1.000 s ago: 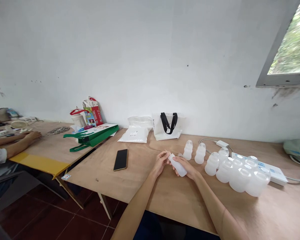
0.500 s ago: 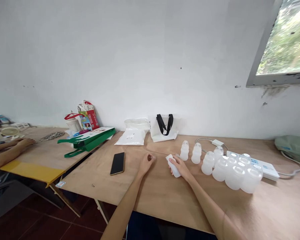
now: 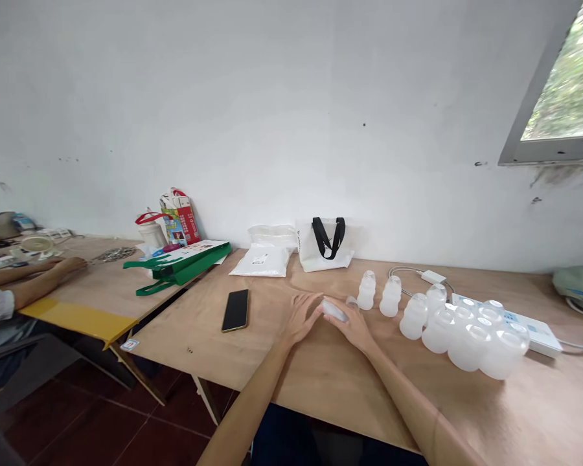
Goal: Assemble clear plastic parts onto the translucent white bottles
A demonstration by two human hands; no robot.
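My right hand [image 3: 352, 325] is wrapped round a small white plastic bottle [image 3: 333, 310] and holds it low over the wooden table [image 3: 252, 362]. My left hand [image 3: 304, 316] lies just to the left of the bottle, fingers stretched towards its end and touching it. Two small capped bottles [image 3: 379, 292] stand upright just behind my right hand. A cluster of several translucent white bottles [image 3: 461, 333] stands to the right.
A black phone [image 3: 236, 309] lies left of my hands. At the wall sit a white bag with black handles [image 3: 324, 244] and plastic packets [image 3: 265, 256]. A white power strip [image 3: 525, 323] lies behind the cluster. Another person's arm [image 3: 34, 278] rests on the left table beside a green bag [image 3: 177, 265].
My left hand has come back to the bottle after moving away to the left. The right hand has lowered the bottle and tipped it flatter towards the table.
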